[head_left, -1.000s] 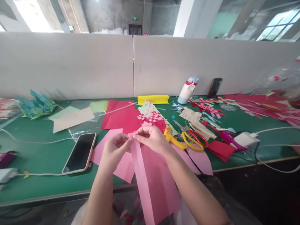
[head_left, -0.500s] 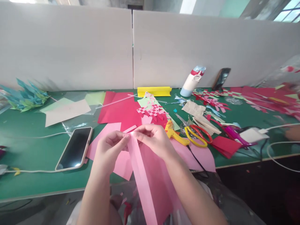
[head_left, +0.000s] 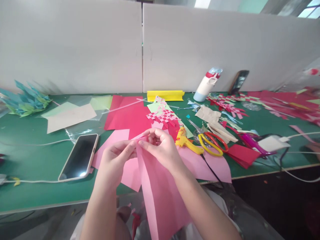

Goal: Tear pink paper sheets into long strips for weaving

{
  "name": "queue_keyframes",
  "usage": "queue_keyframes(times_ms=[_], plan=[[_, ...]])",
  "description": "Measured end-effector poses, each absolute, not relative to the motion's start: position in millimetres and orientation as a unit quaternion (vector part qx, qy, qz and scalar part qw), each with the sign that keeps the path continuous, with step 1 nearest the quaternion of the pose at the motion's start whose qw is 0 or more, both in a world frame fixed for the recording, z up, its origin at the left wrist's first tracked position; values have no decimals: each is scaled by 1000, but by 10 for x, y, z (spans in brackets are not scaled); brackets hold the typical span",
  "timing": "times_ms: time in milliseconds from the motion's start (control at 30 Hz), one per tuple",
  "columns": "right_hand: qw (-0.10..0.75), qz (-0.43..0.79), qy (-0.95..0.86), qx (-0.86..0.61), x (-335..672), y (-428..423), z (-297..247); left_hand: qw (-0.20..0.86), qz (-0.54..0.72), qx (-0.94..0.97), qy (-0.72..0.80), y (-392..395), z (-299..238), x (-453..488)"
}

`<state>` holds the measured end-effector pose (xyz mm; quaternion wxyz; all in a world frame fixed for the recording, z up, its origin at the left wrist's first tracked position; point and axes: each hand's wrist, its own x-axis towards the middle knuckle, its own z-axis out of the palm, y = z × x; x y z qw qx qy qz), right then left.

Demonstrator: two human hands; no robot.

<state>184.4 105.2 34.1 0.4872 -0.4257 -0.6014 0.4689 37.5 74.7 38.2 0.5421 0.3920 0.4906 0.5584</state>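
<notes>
A large sheet of pink paper hangs from my fingers over the table's front edge, one long side of it folded over. My left hand pinches the top corner of the sheet between thumb and fingertips. Right beside it, my right hand grips the same top edge, thumb in front and fingers curled behind. Both thumbs nearly meet at the fold. Beneath the hands lie more pink paper sheets and a red sheet. Woven pink-and-red paper fish rest just beyond my fingers.
On the green table, a phone lies at left. A yellow glue gun, scissors and red paper lie at right. A bottle stands behind, before a white partition. Cables cross the right edge.
Both hands stay on the sheet's top corner; my right fingers have curled up more. The hanging sheet has swung slightly and its folded strip bows open. The view has tilted down a little.
</notes>
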Motion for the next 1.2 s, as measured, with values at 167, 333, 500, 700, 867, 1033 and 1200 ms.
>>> queue_keyframes(times_ms=[167, 333, 500, 700, 867, 1033, 1200], plan=[[468, 451, -625, -433, 1856, 1050, 334, 513, 551, 405, 519, 739, 363, 389], [468, 446, -630, -431, 1879, 1066, 333, 515, 550, 389, 531, 744, 384, 418], [448, 436, -655, -424, 1915, 1073, 375, 502, 532, 419, 537, 742, 387, 387], [426, 437, -681, -405, 1938, 1096, 392, 489, 501, 454, 550, 715, 374, 363], [446, 428, -669, -413, 1933, 1126, 356, 509, 412, 530, 539, 709, 358, 361], [467, 427, -645, -430, 1927, 1160, 331, 529, 361, 534, 552, 716, 352, 355], [473, 433, -627, -442, 1935, 1184, 322, 555, 379, 486, 559, 705, 385, 342]])
